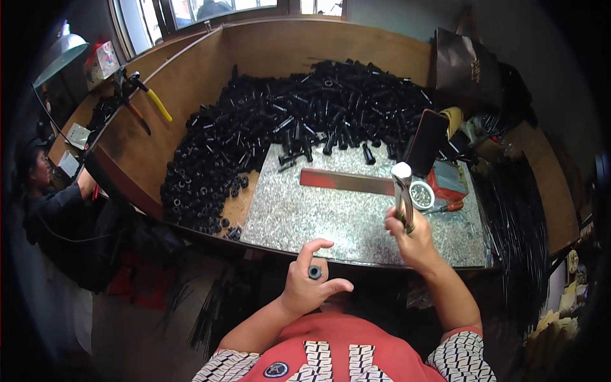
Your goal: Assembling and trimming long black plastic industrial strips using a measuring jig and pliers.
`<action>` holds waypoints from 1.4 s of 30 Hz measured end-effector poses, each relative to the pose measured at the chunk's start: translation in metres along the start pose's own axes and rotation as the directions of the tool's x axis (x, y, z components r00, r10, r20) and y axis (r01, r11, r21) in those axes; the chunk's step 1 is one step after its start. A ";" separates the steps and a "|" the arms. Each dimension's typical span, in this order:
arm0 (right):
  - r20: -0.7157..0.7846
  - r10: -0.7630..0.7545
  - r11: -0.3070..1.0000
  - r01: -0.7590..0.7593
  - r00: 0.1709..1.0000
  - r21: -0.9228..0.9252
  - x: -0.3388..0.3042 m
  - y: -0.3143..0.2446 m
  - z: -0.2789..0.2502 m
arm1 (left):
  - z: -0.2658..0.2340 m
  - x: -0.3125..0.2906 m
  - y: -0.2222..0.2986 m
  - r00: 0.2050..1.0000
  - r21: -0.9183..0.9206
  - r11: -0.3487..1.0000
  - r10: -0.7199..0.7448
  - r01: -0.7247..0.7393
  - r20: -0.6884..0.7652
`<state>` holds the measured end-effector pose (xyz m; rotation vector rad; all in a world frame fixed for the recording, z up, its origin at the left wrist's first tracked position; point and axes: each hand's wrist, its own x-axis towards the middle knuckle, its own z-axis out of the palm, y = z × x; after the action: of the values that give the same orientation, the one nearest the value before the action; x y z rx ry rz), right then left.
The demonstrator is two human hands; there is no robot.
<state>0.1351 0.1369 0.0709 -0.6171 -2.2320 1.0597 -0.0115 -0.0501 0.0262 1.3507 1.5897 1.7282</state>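
Your red shirt [331, 344], with one round badge [276, 370] whose writing is too small to read, lies nearest. At far left you have one lamp [63, 52], and below it one co-worker [63, 216]. One yellow-handled hammer [158, 104] hangs on the wooden wall [137, 146]. Next come heaped black collars [194, 191], too many to count, beside your speckled slab [286, 223]. At its near edge, your left hand [304, 286] curls around one small dark ring [314, 268], thumb and forefinger spread apart. Beyond the slab, uncountable black tubes [318, 95] pile up. One flat bar [344, 181], red at its left end, crosses it. Your right hand [415, 240] grips one metal hand tool [403, 191], which hides the bar's right end. Just right are one white tub [421, 195] and one red box [448, 181]; one upright phone [425, 143] blocks some tubes. Farther right stand one lettered brown bag [468, 70] and, nearer, thin black rods [515, 223].
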 end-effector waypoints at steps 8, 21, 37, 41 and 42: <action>0.156 -0.183 0.949 0.133 0.971 0.287 -0.038 -0.028 0.069 | 0.005 0.000 -0.007 1.000 -0.043 0.999 -0.009 0.010 0.028; 0.187 -0.201 0.926 0.125 0.962 0.357 -0.042 -0.031 0.073 | 0.004 -0.003 -0.007 0.997 -0.132 0.991 0.046 -0.038 0.064; 0.181 -0.238 0.898 0.146 0.954 0.414 -0.041 -0.029 0.078 | -0.002 -0.004 -0.006 0.997 -0.158 0.987 -0.027 0.039 0.077; 0.176 -0.276 0.908 0.196 0.945 0.370 -0.042 -0.023 0.079 | 0.001 -0.004 -0.012 0.999 -0.177 0.984 0.000 0.007 0.038; 0.181 -0.273 0.912 0.194 0.945 0.360 -0.042 -0.022 0.079 | 0.000 -0.003 -0.010 0.999 -0.159 0.987 0.007 0.000 0.041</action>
<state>0.1087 0.0557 0.0350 -0.0763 -2.1684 1.3998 -0.0128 -0.0503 0.0161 1.3039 1.3962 1.7757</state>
